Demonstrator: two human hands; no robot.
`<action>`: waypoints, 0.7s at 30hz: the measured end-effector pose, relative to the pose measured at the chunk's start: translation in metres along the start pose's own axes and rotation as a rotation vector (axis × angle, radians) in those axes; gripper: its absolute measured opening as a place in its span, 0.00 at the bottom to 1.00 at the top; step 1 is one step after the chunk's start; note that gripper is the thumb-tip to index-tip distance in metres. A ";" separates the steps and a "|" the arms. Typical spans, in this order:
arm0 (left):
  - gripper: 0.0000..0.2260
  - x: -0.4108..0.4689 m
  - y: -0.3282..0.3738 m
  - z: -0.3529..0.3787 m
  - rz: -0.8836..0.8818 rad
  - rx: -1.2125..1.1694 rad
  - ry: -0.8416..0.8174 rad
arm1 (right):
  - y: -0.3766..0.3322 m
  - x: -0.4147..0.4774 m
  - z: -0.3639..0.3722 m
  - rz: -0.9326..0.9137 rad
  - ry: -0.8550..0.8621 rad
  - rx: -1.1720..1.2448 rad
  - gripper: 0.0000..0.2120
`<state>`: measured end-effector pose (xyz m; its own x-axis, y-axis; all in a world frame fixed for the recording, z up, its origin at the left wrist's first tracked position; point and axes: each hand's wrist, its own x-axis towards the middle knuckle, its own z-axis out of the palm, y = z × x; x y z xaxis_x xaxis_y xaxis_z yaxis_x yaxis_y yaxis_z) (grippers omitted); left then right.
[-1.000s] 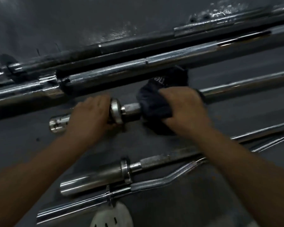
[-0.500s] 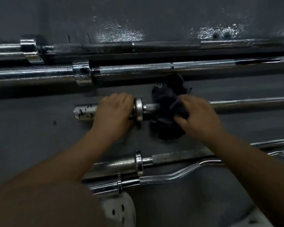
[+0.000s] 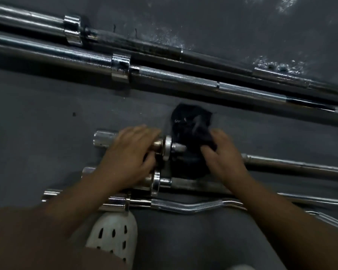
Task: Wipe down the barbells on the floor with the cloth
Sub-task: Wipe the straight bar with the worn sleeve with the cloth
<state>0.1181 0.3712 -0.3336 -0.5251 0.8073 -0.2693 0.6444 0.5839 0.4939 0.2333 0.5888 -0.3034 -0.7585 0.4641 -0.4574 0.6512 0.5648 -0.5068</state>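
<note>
Left hand (image 3: pixel 129 152) is down on the barbell (image 3: pixel 293 167), grip clamped over the sleeve (image 3: pixel 102 138): fingers curled across the top just beside the collar (image 3: pixel 167 147), thumb below. Right hand (image 3: pixel 222 158), grip closed on the cloth (image 3: pixel 191 129), which is dark and bunched around the shaft (image 3: pixel 258 161) on the collar's other side. Both forearms reach in from below, wrists low, knuckles up. The barbell lies flat on the floor (image 3: pixel 47 114), long axis left to right, sleeve end pointing left, shaft running off right and dipping slightly. Two long bars (image 3: pixel 183 79) lie beyond it. A straight bar (image 3: pixel 195 185) and a curl bar (image 3: pixel 183 207) sit nearer, by a white shoe (image 3: pixel 113 234).
</note>
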 end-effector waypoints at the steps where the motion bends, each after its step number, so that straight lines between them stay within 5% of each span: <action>1: 0.25 0.004 -0.001 0.003 -0.031 0.086 0.043 | -0.008 0.002 0.016 0.079 0.049 -0.001 0.18; 6: 0.23 0.016 -0.002 0.011 -0.055 0.249 0.099 | -0.017 -0.022 0.039 -0.132 -0.024 -0.142 0.33; 10: 0.21 0.040 -0.009 -0.001 -0.040 0.274 0.122 | -0.001 0.009 -0.017 -0.279 -0.147 -0.121 0.24; 13: 0.15 0.068 -0.019 -0.007 0.045 0.301 0.219 | -0.013 0.035 -0.003 -0.080 -0.003 -0.015 0.24; 15: 0.13 0.077 -0.023 -0.007 0.095 0.330 0.301 | -0.028 0.030 0.029 -0.026 0.020 -0.206 0.26; 21: 0.16 0.084 -0.025 -0.013 0.116 0.244 0.323 | -0.011 -0.001 -0.007 -0.337 -0.110 -0.273 0.21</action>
<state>0.0505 0.4229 -0.3573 -0.5640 0.8229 0.0685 0.8015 0.5256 0.2853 0.2269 0.5870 -0.2928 -0.9107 0.1559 -0.3824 0.3267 0.8385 -0.4361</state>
